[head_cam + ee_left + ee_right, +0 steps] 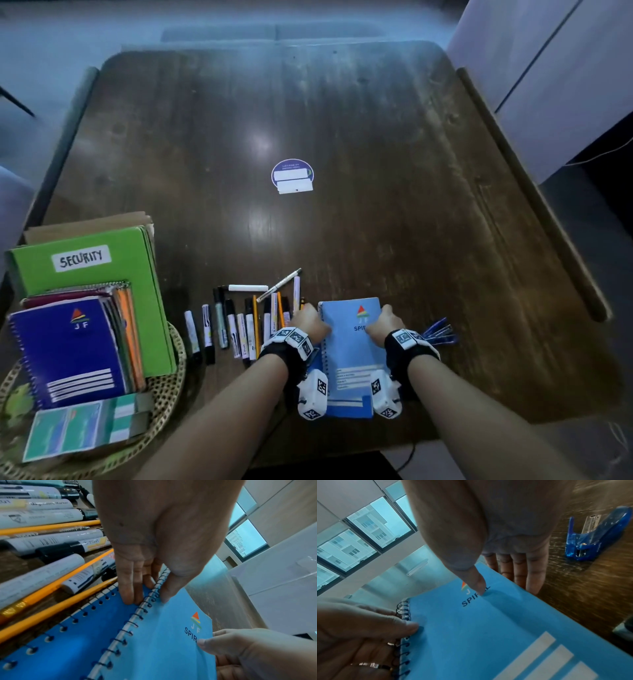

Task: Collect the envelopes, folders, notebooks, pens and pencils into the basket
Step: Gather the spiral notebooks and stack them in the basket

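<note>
A light blue spiral notebook (pixel 349 349) lies near the table's front edge, on top of a darker blue spiral notebook (pixel 68 642). My left hand (pixel 147 600) pinches its spiral edge, thumb on the cover and fingers beneath. At the opposite edge my right hand (pixel 505 586) grips it the same way, thumb on the printed logo. The notebook's left side is raised a little off the one below. A row of markers, pens and yellow pencils (pixel 239 325) lies just left of it. The woven basket (pixel 171 387) at the front left holds a green folder (pixel 102 274) and several notebooks (pixel 68 349).
A blue stapler (pixel 440 332) lies on the table just right of my right hand. A round purple sticker (pixel 292 175) sits at the middle of the dark wooden table (pixel 376 171). A teal printed booklet (pixel 78 431) leans at the basket's front.
</note>
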Motion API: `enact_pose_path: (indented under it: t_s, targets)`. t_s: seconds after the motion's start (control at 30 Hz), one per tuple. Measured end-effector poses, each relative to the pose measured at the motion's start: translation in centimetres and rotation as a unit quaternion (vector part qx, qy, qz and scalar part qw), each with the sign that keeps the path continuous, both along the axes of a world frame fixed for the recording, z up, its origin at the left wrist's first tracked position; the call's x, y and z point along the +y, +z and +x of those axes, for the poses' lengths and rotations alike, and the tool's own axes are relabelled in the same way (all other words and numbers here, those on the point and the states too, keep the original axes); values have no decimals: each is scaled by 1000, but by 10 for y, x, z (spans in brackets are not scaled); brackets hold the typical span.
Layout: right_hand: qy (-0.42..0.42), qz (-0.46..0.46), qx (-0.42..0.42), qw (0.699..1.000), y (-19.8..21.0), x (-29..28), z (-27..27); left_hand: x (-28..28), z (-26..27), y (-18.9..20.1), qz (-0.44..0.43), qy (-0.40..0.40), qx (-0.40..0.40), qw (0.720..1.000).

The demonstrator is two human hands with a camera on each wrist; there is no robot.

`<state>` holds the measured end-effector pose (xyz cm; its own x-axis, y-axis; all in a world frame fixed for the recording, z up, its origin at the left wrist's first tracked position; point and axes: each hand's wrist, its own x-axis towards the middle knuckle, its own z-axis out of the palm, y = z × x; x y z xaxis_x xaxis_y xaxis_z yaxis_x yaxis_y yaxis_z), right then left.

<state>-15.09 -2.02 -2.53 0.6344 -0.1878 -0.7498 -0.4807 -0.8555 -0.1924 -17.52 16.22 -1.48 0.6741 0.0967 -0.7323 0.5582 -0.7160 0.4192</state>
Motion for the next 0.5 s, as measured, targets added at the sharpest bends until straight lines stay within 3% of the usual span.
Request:
enact_pose_path:
  t_s: [0.3,0.5]
  targets:
    - [-34,67,-44,996,14,-15,20,-8,16,14,-77,37,-55,995]
    - [-111,187,-94,972,34,5,35,25,29,38,-143,118,-139,973]
